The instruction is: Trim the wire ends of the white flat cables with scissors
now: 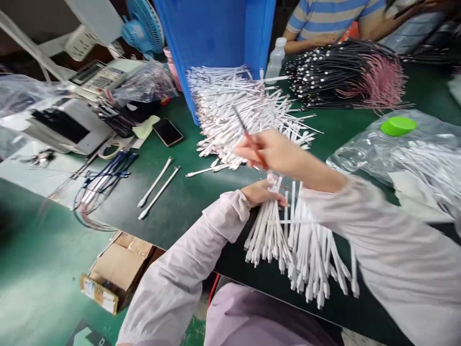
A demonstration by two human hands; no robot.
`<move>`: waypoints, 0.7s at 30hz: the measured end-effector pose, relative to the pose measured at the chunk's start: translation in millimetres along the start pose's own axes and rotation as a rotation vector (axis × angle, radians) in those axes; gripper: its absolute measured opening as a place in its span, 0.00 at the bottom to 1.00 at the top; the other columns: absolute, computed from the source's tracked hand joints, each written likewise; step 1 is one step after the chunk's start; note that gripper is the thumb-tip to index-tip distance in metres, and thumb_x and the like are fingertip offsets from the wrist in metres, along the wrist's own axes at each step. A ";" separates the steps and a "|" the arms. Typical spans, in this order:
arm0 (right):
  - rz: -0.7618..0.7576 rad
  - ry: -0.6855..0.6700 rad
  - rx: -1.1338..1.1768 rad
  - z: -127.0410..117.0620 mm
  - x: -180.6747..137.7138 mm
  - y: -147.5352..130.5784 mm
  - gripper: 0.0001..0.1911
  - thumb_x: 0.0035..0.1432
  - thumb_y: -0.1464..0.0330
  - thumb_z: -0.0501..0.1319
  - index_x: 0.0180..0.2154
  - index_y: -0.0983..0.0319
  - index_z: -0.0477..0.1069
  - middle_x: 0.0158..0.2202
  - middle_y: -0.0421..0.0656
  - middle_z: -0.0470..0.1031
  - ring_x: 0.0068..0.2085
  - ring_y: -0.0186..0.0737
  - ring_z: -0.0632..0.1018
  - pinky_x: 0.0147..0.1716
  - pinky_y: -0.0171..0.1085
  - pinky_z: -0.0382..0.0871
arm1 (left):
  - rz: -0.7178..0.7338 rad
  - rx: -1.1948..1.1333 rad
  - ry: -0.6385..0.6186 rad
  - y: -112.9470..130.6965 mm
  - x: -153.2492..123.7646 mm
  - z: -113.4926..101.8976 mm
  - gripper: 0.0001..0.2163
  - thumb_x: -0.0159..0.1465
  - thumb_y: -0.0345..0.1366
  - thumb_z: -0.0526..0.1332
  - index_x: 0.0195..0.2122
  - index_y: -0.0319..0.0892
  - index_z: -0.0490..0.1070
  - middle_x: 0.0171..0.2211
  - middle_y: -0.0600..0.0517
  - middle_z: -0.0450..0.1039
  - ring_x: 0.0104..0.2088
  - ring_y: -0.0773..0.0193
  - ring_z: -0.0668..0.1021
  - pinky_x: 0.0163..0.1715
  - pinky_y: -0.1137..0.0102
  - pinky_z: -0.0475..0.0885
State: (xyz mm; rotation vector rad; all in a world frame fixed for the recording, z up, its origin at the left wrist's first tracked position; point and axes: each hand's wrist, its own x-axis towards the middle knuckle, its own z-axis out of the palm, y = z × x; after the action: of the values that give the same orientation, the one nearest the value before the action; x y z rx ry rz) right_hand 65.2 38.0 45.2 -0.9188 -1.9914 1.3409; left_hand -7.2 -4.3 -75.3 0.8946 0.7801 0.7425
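Note:
My left hand (262, 193) rests closed on the top of a bundle of short white cables (302, 250) that fans out over the near table edge. My right hand (275, 151) is raised just above it, pinching a thin red-handled tool (252, 144) whose dark tip points up and left. The right hand is slightly blurred. Behind it lies a big heap of the same white cables (237, 110) against a blue bin (216, 33). Two single white cables (157, 188) lie apart to the left on the green table (187, 197).
A pile of black and pink cables (345, 74) lies at the back right, with another person's arms behind it. Clear plastic bags (406, 154) with a green lid (398, 126) sit right. A phone (168, 132), tape roll, machine and blue fan stand left. A cardboard box (118, 269) sits below the table.

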 end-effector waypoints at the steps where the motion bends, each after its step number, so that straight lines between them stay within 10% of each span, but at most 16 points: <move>1: 0.022 0.023 -0.137 -21.7 -26.6 4.0 0.10 0.53 0.63 0.67 0.27 0.64 0.75 0.17 0.38 0.68 0.20 0.32 0.66 0.22 0.35 0.57 | -0.042 -0.029 -0.026 0.0 1.9 0.6 0.14 0.54 0.33 0.70 0.38 0.33 0.71 0.31 0.46 0.77 0.32 0.61 0.79 0.37 0.63 0.75; 8: 0.076 -0.138 -0.688 -45.5 -161.1 61.9 0.06 0.52 0.75 0.62 0.30 0.59 0.75 0.29 0.42 0.76 0.33 0.41 0.75 0.32 0.37 0.66 | -0.152 0.006 -0.003 12.8 0.7 7.5 0.13 0.50 0.27 0.70 0.35 0.34 0.70 0.26 0.48 0.78 0.27 0.66 0.78 0.37 0.67 0.72; 21: -0.151 -0.265 -0.799 -60.0 -182.6 65.6 0.17 0.49 0.85 0.50 0.32 0.61 0.69 0.32 0.44 0.70 0.36 0.41 0.69 0.35 0.38 0.64 | -0.210 -0.006 0.042 21.1 -0.5 6.9 0.09 0.51 0.29 0.72 0.31 0.33 0.75 0.27 0.48 0.77 0.31 0.64 0.78 0.41 0.65 0.70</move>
State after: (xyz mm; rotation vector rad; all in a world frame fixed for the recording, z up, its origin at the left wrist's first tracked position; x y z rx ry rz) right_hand 236.6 -56.2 -9.6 -0.9128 -2.8126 0.5765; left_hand -6.5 1.6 -53.9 0.7799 0.8934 0.5795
